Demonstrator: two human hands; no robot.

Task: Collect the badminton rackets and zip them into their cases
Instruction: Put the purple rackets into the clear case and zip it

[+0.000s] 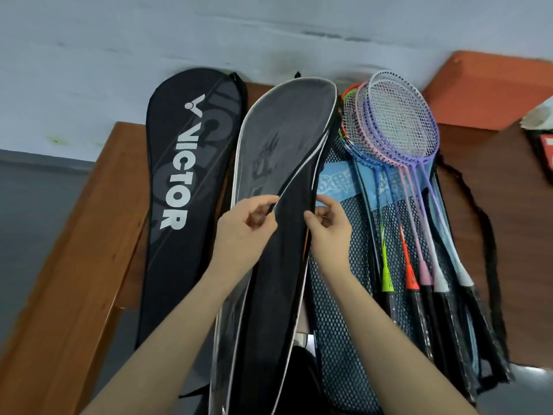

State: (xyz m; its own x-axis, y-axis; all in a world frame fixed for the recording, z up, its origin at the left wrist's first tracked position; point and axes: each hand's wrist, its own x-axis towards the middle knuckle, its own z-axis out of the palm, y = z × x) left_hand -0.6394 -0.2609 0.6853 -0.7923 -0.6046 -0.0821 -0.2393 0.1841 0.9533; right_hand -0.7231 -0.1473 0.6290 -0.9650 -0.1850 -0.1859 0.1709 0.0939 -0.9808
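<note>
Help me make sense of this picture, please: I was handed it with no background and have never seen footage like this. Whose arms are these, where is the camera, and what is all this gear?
There is no machine here. The one picture comes from a camera worn on a person's head, looking forward and down, so the two bare arms are the wearer's own. The left hand and the right hand each pinch an edge of the grey racket case, holding its long opening apart. To its left lies a black Victor racket case, closed as far as can be seen. To its right a fan of badminton rackets, in purple, pink, blue, orange and green, rests on a blue mesh bag. Everything sits on a brown wooden table against a pale wall.
</note>
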